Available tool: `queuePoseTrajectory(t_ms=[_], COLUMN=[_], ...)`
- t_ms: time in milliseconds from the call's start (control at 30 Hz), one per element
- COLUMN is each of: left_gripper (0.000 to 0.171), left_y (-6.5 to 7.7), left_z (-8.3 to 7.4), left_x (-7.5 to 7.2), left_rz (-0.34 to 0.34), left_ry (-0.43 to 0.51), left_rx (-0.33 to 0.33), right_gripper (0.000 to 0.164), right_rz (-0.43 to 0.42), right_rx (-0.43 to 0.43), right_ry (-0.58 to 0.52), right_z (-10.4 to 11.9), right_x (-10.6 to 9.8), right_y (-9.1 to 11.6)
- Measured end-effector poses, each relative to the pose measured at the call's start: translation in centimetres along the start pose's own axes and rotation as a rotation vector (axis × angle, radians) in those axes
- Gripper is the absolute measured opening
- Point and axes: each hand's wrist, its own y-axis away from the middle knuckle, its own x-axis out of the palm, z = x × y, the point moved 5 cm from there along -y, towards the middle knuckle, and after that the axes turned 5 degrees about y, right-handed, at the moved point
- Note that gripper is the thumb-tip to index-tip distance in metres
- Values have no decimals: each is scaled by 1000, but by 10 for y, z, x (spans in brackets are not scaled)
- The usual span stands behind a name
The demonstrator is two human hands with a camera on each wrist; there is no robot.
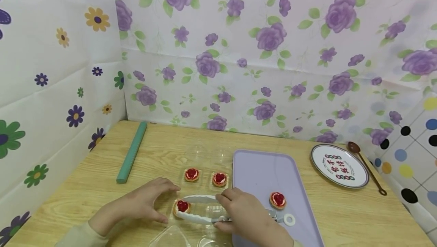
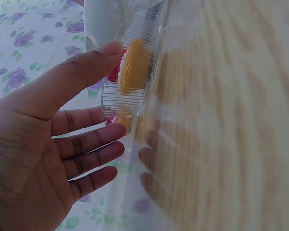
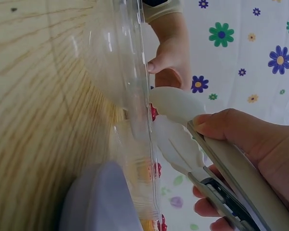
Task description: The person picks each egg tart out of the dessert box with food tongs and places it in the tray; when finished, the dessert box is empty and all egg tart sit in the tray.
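R hand (image 1: 247, 213) has fingers + thumb wrapped round the tongs (image 1: 194, 219), gripping them partway along, w/ the white arms spread apart. Near-L tart (image 1: 183, 206) w/ red topping is b/w the tong tips, well out from the R fingers; can't tell if tips actually squeeze it. It sits at the L end of the clear plastic tray (image 1: 216, 211). L hand (image 1: 145, 199) holds nothing: thumb + fingers spread, just beside that tart; contact w/ tray unclear. Two more tarts (image 1: 219, 179) lie behind the tongs, in clear plastic; a 4th tart (image 1: 278, 200) is on the lilac tray (image 1: 263, 171), R of the clear one.
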Motion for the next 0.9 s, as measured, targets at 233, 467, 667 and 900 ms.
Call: queuePoseTrajectory(t_ms=[233,467,667,900], left_gripper=[76,76,75,75], left_y=[-1,-1,-1,-2], left_z=[0,1,1,1], left_x=[0,1,1,2], left_rz=[-9,0,-7,-2], left_ry=[-20,-21,-31,-29], left_rx=[18,17,22,34], right_gripper=[52,50,48,49], right_rz=[-4,-1,-65,-121], right_rx=[-9,-32,-83,-121], right_ry=[36,25,45,74], right_z=[5,8,10,10], right_x=[-3,-2,-3,-6], right_y=[0,1,1,2])
